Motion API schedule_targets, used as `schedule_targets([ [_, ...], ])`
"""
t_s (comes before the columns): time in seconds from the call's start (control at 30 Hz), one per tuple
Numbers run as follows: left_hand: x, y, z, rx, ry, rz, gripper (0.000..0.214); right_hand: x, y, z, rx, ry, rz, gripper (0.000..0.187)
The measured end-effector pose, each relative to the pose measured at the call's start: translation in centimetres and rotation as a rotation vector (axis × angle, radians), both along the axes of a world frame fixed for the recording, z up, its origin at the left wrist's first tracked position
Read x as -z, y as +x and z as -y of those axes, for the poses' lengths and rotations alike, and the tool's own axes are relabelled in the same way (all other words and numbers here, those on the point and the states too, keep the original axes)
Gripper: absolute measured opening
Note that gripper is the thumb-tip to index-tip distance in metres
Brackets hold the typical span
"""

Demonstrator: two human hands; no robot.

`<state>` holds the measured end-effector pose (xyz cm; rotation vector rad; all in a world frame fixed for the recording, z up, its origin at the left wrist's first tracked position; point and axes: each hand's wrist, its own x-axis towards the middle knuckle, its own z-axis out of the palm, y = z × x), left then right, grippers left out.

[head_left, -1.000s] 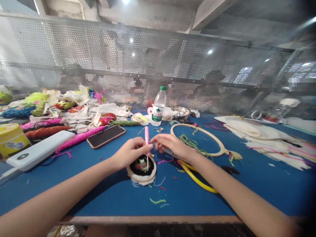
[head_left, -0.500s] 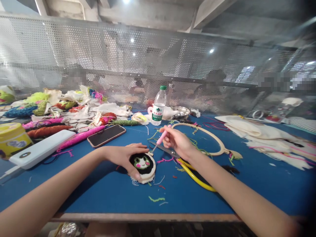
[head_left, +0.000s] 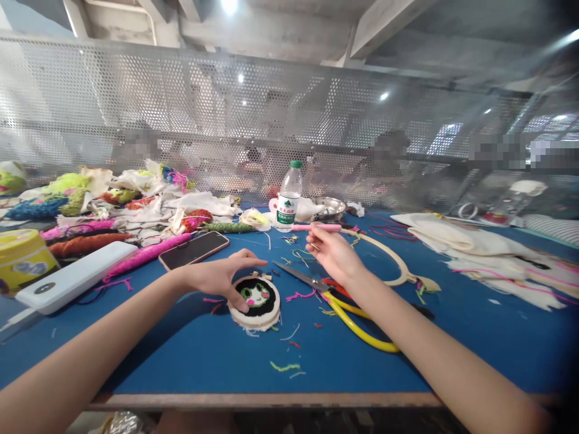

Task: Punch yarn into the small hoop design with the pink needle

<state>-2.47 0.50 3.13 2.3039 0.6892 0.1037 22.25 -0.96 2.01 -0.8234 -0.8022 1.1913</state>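
Observation:
My left hand [head_left: 221, 276] rests on a small round embroidery hoop [head_left: 256, 304] that lies on the blue table [head_left: 181, 343]. Thumb and fingers curl over its left and far rim. The hoop shows a green face on black yarn. Raised above the table to the right, my right hand [head_left: 332, 253] pinches a pink punch needle [head_left: 316, 228], which lies level and points left. Yellow-handled scissors [head_left: 348, 313] lie under my right wrist. A large bare wooden hoop [head_left: 393, 259] lies behind that hand.
A phone [head_left: 194, 250] and a white power bank [head_left: 72, 277] lie at the left, beside a yellow tub [head_left: 20, 256]. Heaped yarn and cloth [head_left: 126, 199] fill the back left. A water bottle [head_left: 288, 196] stands mid-back; white fabric [head_left: 474, 247] lies right. Perforated mesh [head_left: 271, 120] walls the rear.
The pink needle passed from over the small hoop into my right hand, which lifted it up and back to the right. My left hand settled onto the hoop, which shifted slightly left.

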Motion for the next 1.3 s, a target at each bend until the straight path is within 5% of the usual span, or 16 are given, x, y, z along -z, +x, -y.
schedule_targets([
  [0.27, -0.3, -0.6, -0.4, -0.067, -0.006, -0.202, 0.081, 0.1, 0.1, -0.1, 0.037, 0.011, 0.072, 0.018],
  [0.73, -0.5, -0.1, 0.0, -0.053, -0.205, 0.022, 0.067, -0.2, 0.1, -0.1, -0.012, -0.013, 0.009, 0.029],
  [0.97, -0.2, 0.2, -0.4, -0.177, -0.434, 0.055, 0.039, -0.2, 0.0, 0.0, -0.002, 0.001, 0.082, 0.030],
  [1.3, 0.6, 0.1, -0.6, -0.341, -0.440, 0.261, 0.034, -0.4, -0.1, 0.3, 0.006, -0.040, 0.044, 0.018],
])
